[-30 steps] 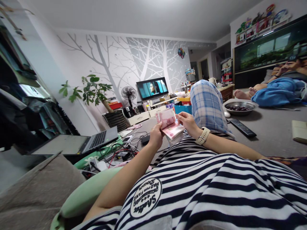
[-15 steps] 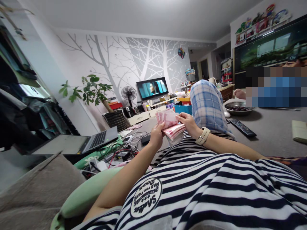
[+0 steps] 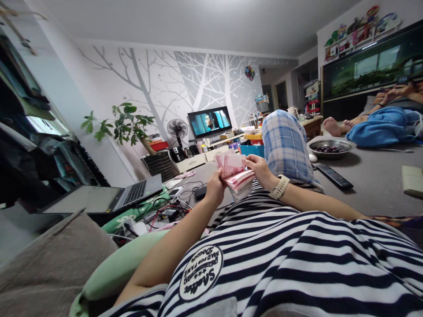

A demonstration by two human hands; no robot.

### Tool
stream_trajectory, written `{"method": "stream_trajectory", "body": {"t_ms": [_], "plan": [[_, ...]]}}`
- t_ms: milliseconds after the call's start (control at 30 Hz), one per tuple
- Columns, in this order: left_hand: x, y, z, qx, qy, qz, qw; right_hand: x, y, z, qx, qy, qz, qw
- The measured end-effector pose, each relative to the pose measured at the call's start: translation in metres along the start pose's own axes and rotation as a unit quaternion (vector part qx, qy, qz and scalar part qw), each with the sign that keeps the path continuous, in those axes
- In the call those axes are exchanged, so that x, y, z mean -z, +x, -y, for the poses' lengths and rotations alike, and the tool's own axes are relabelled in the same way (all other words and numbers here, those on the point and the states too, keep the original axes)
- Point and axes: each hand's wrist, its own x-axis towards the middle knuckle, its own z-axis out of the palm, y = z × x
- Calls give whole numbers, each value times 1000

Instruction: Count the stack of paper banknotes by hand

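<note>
"Right, dead centre of our dial: pink notes (image 3: 229,164), a loose stack held up in front of the striped shirt (image 3: 297,255)! Which hand has them?"

"Both! Left hand (image 3: 215,188) sits at eight o'clock, closed on the near edge, thumb pressed to the paper."

"And the right hand (image 3: 260,170)?"

"Three o'clock, thumb and fingers pinched narrow on the edge of the raised notes. Pale watch (image 3: 280,187) on that wrist. Upper notes stand up, lower ones splay out beneath, layer on layer."

"Round the dial, then. Two o'clock?"

"Plaid knee (image 3: 286,143), bent, just beyond the right hand. Past it, a shade after two, another person's bare feet (image 3: 333,127), a blue cloth (image 3: 376,127) beside them."

"Three?"

"Remote (image 3: 335,177), flat on the grey seat (image 3: 373,185), with a bowl (image 3: 330,152) of dark pieces near it, closer to half past two."

"Over to the left!"

"Cables (image 3: 175,207) tangled at eight, laptop (image 3: 137,193) open at nine, a plant (image 3: 130,127) between nine and ten, fan (image 3: 177,129) at ten. And at eleven, the TV (image 3: 210,122), its screen lit!"
</note>
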Motion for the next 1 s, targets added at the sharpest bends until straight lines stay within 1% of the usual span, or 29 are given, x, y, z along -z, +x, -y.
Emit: {"method": "stream_trajectory", "body": {"t_ms": [100,300,700,1000], "plan": [[0,-1,0,-1,-6,5,1000,0,0,1,0,0,0,1000],[-2,-1,-1,2,-7,-11,1000,0,1,0,4,4,3,1000],[0,0,1,-2,2,7,1000,-1,0,-1,-14,28,7,999],[-1,0,1,2,11,-2,1000,-1,-1,1,-14,31,9,999]]}}
